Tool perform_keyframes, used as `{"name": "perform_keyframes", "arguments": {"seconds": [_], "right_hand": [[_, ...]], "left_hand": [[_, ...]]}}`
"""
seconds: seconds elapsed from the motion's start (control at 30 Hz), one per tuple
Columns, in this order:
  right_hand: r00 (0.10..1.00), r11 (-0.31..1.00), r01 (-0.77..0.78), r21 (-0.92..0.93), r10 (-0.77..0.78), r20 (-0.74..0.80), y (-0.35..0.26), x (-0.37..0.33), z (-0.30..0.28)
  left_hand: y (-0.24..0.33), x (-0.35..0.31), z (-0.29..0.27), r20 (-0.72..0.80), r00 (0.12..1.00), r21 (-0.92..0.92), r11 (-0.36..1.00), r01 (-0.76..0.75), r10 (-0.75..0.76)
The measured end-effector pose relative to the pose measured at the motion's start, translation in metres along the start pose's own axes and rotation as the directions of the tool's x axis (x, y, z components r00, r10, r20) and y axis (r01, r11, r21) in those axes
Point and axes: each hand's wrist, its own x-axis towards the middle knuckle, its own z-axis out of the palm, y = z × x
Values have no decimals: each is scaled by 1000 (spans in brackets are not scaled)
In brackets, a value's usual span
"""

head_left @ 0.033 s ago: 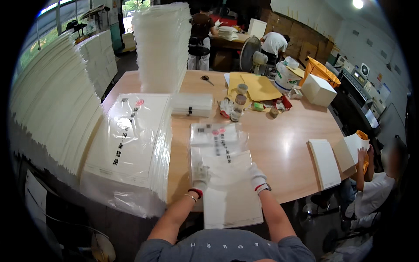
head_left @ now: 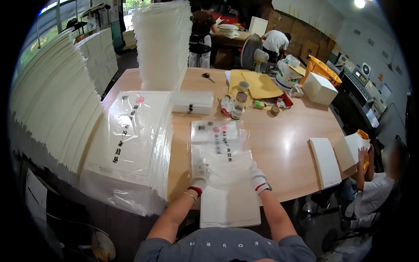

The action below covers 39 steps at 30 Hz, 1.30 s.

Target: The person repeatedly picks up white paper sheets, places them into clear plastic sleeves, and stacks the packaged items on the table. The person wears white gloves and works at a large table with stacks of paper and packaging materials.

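A stack of white paper (head_left: 230, 205) lies at the table's front edge, its far part overlapping a clear plastic bag (head_left: 214, 140) with black print and red marks. My left hand (head_left: 201, 175), in a white glove with a red cuff, grips the stack's left side; clear film partly covers its fingers. On the opposite side my right hand (head_left: 258, 175), gloved the same way, holds the stack's right edge. Left of them rises a thick pile of printed plastic bags (head_left: 131, 135).
Tall white piles (head_left: 159, 48) stand at the left. Scissors (head_left: 207, 77), a clear jar (head_left: 238, 107), yellow envelopes (head_left: 257, 84) and a white box (head_left: 320, 89) are farther back. A paper stack (head_left: 325, 162) lies at right, near a seated person (head_left: 377, 187) handling a yellow bag.
The near end of the paper stack has shifted slightly left. Both hands keep their hold, and the view has moved very slightly.
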Motion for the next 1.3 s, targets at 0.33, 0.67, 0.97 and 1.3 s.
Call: {"name": "perform_keyframes", "arguments": {"seconds": [0.33, 0.67, 0.97, 1.3], "right_hand": [[925, 891, 358, -278, -379, -23, 52, -77, 46], [933, 936, 305, 175, -330, 143, 56, -259, 7], [926, 958, 288, -10, -281, -253, 64, -256, 20], [959, -59, -242, 969, -165, 229, 22, -228, 70]], "left_hand": [[52, -78, -33, 91, 995, 264, 964, 18, -43], [79, -230, -87, 487, 873, 313, 940, -138, -34], [28, -224, -74, 159, 968, 326, 936, 133, -193], [193, -181, -113, 391, 738, -96, 822, -561, 550]]}}
